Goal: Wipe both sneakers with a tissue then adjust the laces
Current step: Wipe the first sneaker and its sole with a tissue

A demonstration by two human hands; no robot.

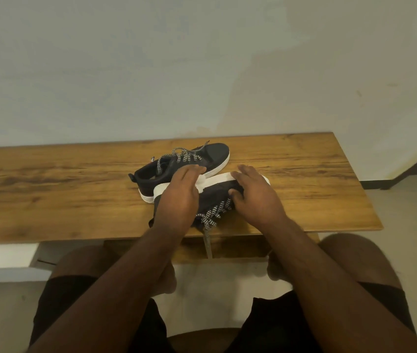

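The near sneaker (pixel 215 197) lies on its side at the worktop (pixel 304 179) front edge; your left hand (pixel 177 197) presses what may be a tissue (pixel 201 180) on its sole; your right hand (pixel 256 194) grips the toe. Light, soft upper, stiff sole: hold the sole; laces (pixel 212 215) hang loose.
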